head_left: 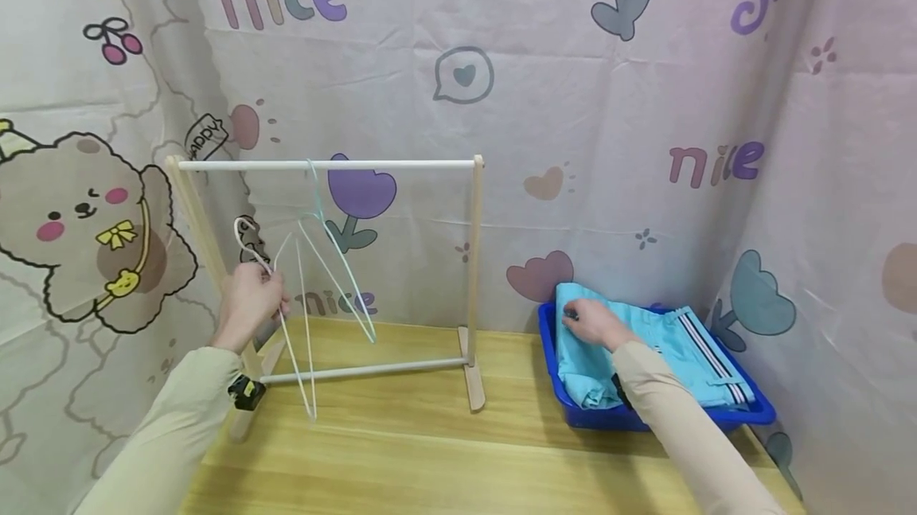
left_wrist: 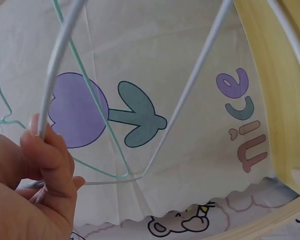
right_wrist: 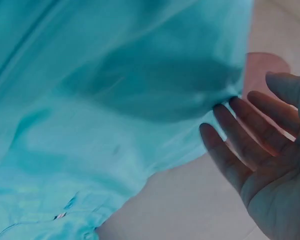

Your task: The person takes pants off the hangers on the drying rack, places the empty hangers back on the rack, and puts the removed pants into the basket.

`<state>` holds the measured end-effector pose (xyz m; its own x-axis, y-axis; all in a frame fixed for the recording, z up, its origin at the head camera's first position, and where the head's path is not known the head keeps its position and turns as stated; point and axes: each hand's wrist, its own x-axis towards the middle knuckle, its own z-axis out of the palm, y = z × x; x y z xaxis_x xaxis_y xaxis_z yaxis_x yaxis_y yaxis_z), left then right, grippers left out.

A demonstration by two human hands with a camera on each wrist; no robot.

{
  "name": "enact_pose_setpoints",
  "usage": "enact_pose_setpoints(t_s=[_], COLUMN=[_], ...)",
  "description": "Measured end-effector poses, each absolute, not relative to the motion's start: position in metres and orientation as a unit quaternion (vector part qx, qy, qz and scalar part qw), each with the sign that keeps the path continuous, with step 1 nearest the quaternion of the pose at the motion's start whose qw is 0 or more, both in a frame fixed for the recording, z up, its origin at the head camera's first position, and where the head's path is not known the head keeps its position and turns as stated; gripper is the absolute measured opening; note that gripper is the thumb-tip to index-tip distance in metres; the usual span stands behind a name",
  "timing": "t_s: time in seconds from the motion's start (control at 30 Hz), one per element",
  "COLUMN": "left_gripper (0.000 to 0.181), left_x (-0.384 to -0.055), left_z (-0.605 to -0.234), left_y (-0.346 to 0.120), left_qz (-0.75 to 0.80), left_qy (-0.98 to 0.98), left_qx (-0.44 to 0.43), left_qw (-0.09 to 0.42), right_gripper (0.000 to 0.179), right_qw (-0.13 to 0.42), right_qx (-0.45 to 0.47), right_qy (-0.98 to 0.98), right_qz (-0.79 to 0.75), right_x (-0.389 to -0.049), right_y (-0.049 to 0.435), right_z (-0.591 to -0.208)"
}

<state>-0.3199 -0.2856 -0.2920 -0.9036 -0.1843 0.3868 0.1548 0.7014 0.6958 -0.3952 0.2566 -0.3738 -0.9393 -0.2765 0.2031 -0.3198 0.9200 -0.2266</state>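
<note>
My left hand (head_left: 251, 296) grips a white wire hanger (left_wrist: 59, 50) near its hook, in front of the drying rack's left side. A mint-green hanger (left_wrist: 90, 80) hangs by its hook from the rack's top bar (head_left: 401, 165), just right of that hand. On the right, a folded turquoise garment (head_left: 645, 332) with black-and-white striped trim lies in a blue basket (head_left: 761, 415). Over its left end is my right hand (head_left: 598, 324). The right wrist view shows that hand's fingers (right_wrist: 257, 127) extended and spread, with the fingertips right at the garment's edge.
The small wooden rack's right post (head_left: 476, 260) and foot (head_left: 474, 384) stand on the wooden table (head_left: 430, 467), between the hangers and the basket. A printed curtain (head_left: 501, 117) closes off the back and both sides.
</note>
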Motion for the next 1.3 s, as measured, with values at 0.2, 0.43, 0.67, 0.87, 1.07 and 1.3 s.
enact_pose_setpoints(t_s=[0.2, 0.43, 0.67, 0.87, 1.07, 1.3], left_gripper=[0.034, 0.034, 0.035, 0.036, 0.042, 0.039], left_x=[-0.319, -0.318, -0.320, -0.318, -0.316, -0.318], left_z=[-0.280, -0.269, -0.262, -0.251, -0.239, -0.231], left_y=[-0.287, -0.291, -0.292, -0.290, -0.290, -0.294], left_qz=[-0.364, -0.377, -0.396, -0.409, -0.448, -0.453], left_qy=[-0.898, -0.886, -0.882, -0.880, -0.867, -0.867], left_qx=[0.014, 0.007, 0.011, 0.019, 0.014, 0.012], left_qw=[0.249, 0.270, 0.254, 0.239, 0.219, 0.206], right_gripper=[0.019, 0.020, 0.025, 0.021, 0.034, 0.029], right_qw=[0.141, 0.153, 0.152, 0.170, 0.177, 0.182], right_qx=[0.193, 0.232, 0.220, 0.202, 0.198, 0.180], right_qy=[-0.957, -0.944, -0.942, -0.927, -0.908, -0.894], right_qz=[0.166, 0.177, 0.202, 0.265, 0.325, 0.368], right_x=[-0.402, -0.402, -0.403, -0.410, -0.415, -0.416], right_y=[0.225, 0.183, 0.156, 0.134, 0.113, 0.098], right_z=[-0.369, -0.363, -0.349, -0.342, -0.337, -0.335])
